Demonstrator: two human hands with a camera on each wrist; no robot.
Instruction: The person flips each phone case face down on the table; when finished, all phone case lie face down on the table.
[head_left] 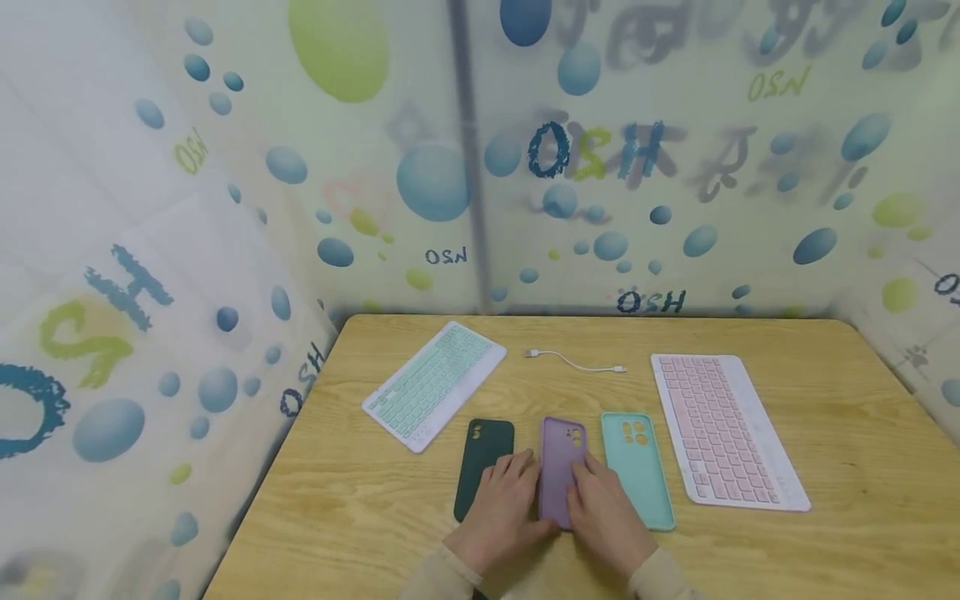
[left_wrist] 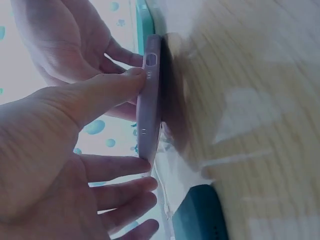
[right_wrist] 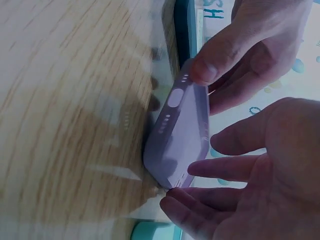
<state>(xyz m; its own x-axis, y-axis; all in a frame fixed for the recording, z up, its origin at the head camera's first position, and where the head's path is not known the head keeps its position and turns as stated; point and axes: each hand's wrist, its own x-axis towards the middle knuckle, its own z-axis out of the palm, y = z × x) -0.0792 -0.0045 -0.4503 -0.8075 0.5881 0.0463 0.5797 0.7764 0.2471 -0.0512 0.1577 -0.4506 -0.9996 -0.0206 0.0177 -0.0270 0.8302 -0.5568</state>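
Left hand (head_left: pixel 504 507) pinched lower end of purple phone case (head_left: pixel 557 471), on table (head_left: pixel 330 508) between fingers; right hand (head_left: pixel 611 515), fingers straight, touched its side. Dark green case (head_left: pixel 483 450) beside left fingers, turquoise case (head_left: pixel 648 479) beside right; row apparently formed, release not yet done.

High head view, close wrist views
Head camera looks forward and down across the table (head_left: pixel 337 517); both wrist cameras, tipped sideways, look low along it, sharing the purple case (head_left: pixel 558 475).
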